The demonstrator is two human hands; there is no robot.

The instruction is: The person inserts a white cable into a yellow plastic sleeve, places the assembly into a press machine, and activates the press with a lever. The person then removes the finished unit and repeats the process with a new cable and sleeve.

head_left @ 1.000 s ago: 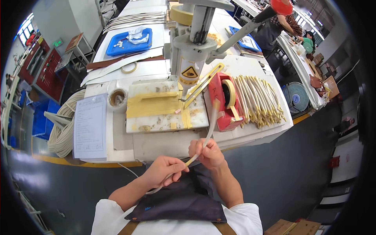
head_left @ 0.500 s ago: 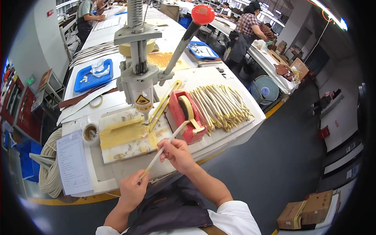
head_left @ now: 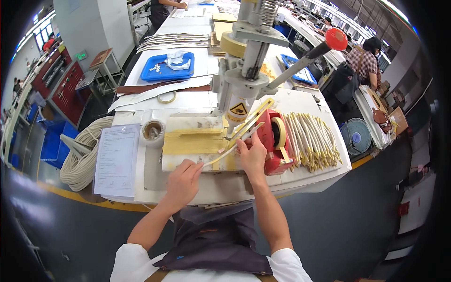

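A thin off-white cord piece point(head_left: 227, 153) runs slantwise between my hands over the front of the press. My left hand point(head_left: 182, 186) pinches its lower end, where some yellow shows. My right hand point(head_left: 254, 157) grips it near the upper end, close beside a red tape dispenser point(head_left: 268, 136) with a yellowish tape roll. Behind the cord stands a hand press point(head_left: 239, 89) with a red-knobbed lever point(head_left: 336, 39). Its pale block point(head_left: 177, 163) bears yellow tape strips. Right of the dispenser lies a bundle of similar cord pieces point(head_left: 312, 138) with yellow ends.
At the left are a paper sheet point(head_left: 117, 162), a tape roll point(head_left: 153, 130) and a coil of cord point(head_left: 84, 160). A blue tray point(head_left: 150, 75) with small white pieces sits further back. A co-worker point(head_left: 361, 66) stands at another table, near a fan point(head_left: 356, 136).
Both hands have brought the cord piece from the dispenser's tape end over the press block. Its far end now points past the dispenser's left side. The view has turned left.
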